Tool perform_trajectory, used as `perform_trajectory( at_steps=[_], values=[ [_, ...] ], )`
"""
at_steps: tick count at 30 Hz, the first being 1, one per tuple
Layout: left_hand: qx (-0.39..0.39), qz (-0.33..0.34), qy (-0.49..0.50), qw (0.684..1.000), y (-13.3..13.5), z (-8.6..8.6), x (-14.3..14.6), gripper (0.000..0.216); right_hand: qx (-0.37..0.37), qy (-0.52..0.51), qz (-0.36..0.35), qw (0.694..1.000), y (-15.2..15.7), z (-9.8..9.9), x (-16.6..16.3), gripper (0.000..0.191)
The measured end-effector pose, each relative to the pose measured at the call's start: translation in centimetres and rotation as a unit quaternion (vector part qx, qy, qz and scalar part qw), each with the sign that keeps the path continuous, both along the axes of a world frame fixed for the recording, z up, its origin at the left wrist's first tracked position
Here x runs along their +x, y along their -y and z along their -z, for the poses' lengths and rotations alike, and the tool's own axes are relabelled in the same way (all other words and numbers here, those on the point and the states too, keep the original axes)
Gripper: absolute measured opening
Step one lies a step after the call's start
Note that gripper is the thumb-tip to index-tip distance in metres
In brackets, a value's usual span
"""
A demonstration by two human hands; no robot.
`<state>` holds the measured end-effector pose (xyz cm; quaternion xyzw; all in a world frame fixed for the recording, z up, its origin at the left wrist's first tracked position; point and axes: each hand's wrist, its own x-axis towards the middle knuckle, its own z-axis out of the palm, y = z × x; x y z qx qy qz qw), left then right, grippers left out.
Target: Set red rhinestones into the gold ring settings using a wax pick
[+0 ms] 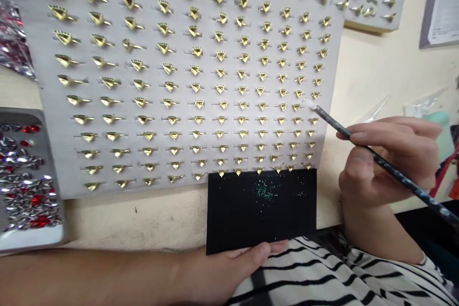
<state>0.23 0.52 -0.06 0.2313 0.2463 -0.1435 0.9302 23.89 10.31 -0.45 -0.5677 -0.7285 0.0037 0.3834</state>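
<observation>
Many gold rings (220,72) with triangular heads stand in rows of slits on a pale foam board (186,153). My right hand (390,158) pinches a dark speckled stick (394,177) with a whitish tip, like a wax picking pencil. Its tip is over the board's right side, close to the rings there; whether it touches one I cannot tell. My left hand (251,258) grips the lower edge of a flat black card (233,215), thumb in front. Tiny green, glittering stones (265,191) lie scattered on the card, whose upper edge meets the board's front edge.
At the left is a grey tray (53,167) of silver and red stones, with a clear bag (14,33) of similar stones behind it. A second board of rings (376,21) lies at the back. Clear plastic bags (423,103) lie at the right.
</observation>
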Motion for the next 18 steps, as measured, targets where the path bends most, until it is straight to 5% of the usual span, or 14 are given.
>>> perform_trajectory(
  at_steps=[18],
  values=[
    [0.041, -0.031, -0.015, 0.999, 0.9, 0.2, 0.1, 0.061, -0.077, 0.037, 0.023, 0.996, 0.6, -1.1, 0.4, 0.022]
  ],
)
